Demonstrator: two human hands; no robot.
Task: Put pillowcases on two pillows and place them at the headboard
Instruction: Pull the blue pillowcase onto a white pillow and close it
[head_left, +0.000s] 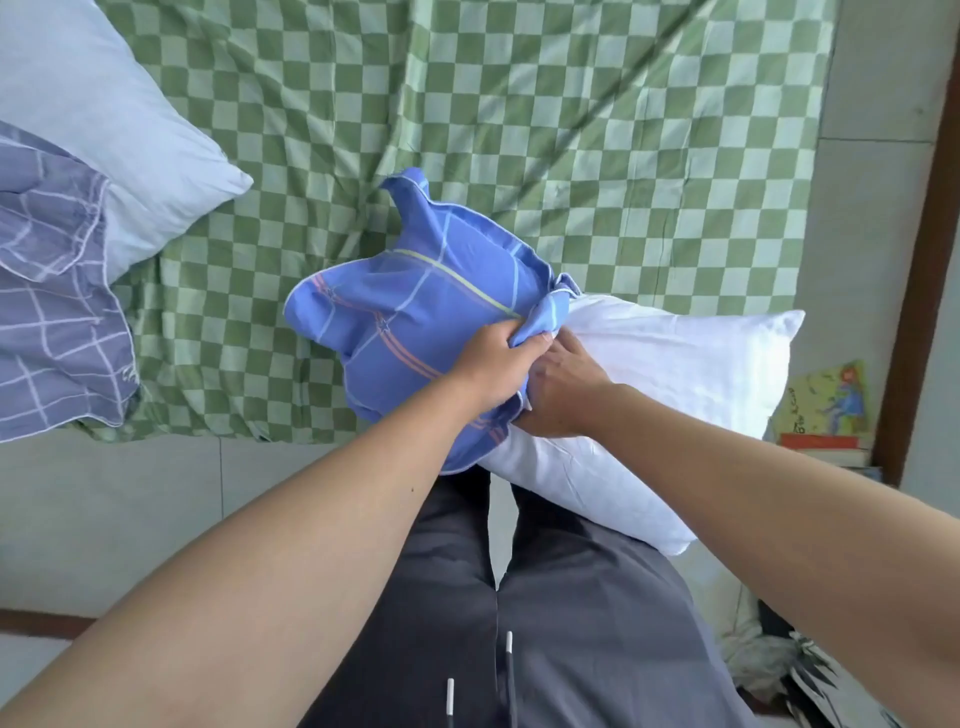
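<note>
A white pillow (675, 374) lies across the bed's near edge, its left end inside a blue checked pillowcase (410, 312). My left hand (493, 364) grips the bunched hem of that pillowcase. My right hand (561, 384) sits beside it at the opening, fingers tucked under the blue cloth against the pillow; what they hold is hidden. A second pillow (104, 119), pale blue, lies at the far left, partly in a purple-blue grid pillowcase (52, 312).
The bed carries a green and white checked sheet (519, 130). Books (826, 410) lie on the floor to the right near a brown frame edge. My grey trousers and the tiled floor fill the bottom of the view.
</note>
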